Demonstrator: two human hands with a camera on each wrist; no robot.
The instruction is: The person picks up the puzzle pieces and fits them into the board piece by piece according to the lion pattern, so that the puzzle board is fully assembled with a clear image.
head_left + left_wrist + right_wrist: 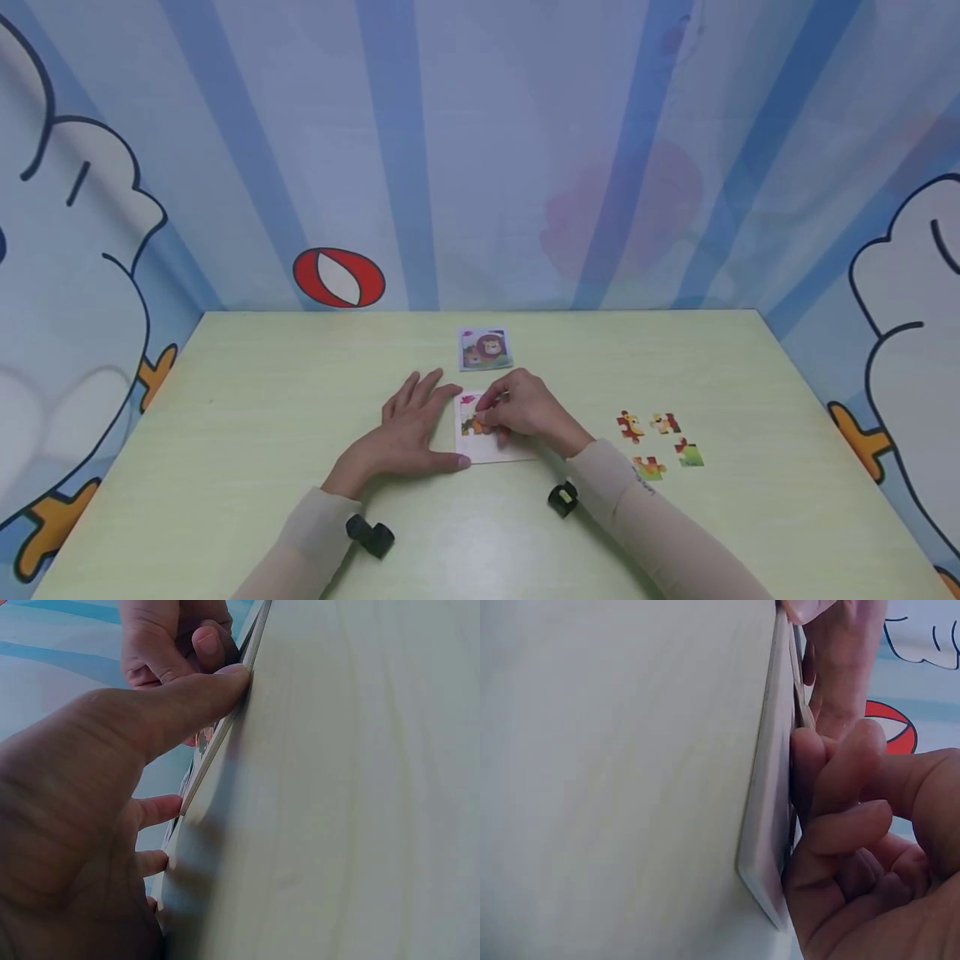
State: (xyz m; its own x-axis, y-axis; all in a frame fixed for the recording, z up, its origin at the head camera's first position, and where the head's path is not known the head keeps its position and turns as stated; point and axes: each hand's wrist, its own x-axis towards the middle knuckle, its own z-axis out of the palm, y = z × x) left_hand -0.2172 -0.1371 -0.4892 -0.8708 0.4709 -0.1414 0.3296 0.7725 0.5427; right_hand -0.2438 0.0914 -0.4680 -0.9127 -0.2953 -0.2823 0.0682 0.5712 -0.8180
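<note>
A small white puzzle board (483, 452), partly covered with orange and brown pieces, lies on the table in the head view. My left hand (412, 433) is spread along its left side. The thumb touches the lower left corner and the index fingertip reaches the upper left one. Over the board, my right hand (522, 406) has thumb and fingers bunched, pinching a jigsaw piece that is mostly hidden. The right wrist view shows the board's thick edge (763, 817) beside those curled fingers. In the left wrist view the left thumb (187, 709) rests at the board's corner.
Several loose jigsaw pieces, including a green-cornered one (689, 452) and a giraffe-patterned one (630, 427), lie right of the right forearm. Behind the board sits a lion picture card (486, 350). A printed cloth backdrop (495, 150) rises at the far edge of the pale table (262, 400).
</note>
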